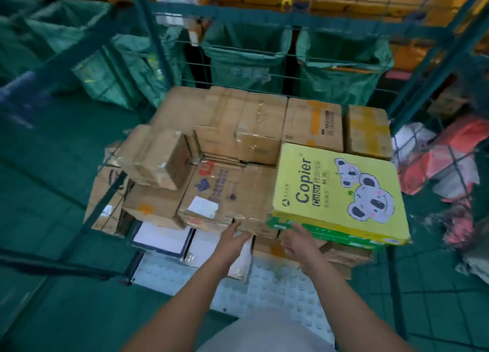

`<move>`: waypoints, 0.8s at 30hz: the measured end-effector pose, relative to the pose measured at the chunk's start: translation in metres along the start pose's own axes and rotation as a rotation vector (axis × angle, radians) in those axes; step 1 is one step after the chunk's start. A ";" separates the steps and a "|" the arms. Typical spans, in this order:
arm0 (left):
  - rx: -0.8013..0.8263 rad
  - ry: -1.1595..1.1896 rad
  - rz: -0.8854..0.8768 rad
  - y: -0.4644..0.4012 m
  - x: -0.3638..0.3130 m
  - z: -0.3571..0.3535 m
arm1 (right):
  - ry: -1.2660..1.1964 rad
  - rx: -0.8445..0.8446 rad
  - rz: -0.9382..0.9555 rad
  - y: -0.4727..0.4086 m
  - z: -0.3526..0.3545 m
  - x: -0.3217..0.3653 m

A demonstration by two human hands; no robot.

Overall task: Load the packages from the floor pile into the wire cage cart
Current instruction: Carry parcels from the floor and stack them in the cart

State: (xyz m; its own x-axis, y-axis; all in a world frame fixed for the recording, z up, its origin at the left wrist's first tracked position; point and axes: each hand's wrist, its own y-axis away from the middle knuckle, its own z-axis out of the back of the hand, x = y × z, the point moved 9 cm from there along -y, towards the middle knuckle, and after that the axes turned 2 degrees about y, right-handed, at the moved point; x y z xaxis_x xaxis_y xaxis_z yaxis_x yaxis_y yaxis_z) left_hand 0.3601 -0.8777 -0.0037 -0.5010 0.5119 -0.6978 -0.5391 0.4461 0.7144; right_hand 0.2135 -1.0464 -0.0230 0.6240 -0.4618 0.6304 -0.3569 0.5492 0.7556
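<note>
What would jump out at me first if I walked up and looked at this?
The bright yellow Copier box with cartoon koalas, lying on top at the right of the stack in the wire cage cart. Beside it, brown cardboard boxes fill the cart. Near the front edge, the left hand and right hand reach in, fingers open.

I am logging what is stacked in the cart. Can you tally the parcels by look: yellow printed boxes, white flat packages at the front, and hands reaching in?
Yellow Copier box: 1
White flat packages: 2
Hands, left hand and right hand: 2
Total: 5
</note>
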 end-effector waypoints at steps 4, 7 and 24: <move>-0.105 0.194 0.014 0.031 0.045 0.093 | 0.060 0.114 0.018 0.036 -0.092 -0.013; -0.185 0.335 0.003 0.053 0.076 0.157 | 0.130 0.211 -0.003 0.079 -0.160 -0.021; -0.718 0.890 0.021 0.238 0.295 0.420 | 0.763 0.701 0.081 0.238 -0.505 -0.119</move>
State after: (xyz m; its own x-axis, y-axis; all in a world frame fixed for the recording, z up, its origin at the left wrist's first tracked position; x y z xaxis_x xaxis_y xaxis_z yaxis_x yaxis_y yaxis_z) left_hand 0.3683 -0.3123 -0.0170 -0.6623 -0.3148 -0.6799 -0.6436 -0.2255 0.7314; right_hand 0.4057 -0.5090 -0.0080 0.7669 0.2559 0.5886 -0.5894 -0.0821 0.8036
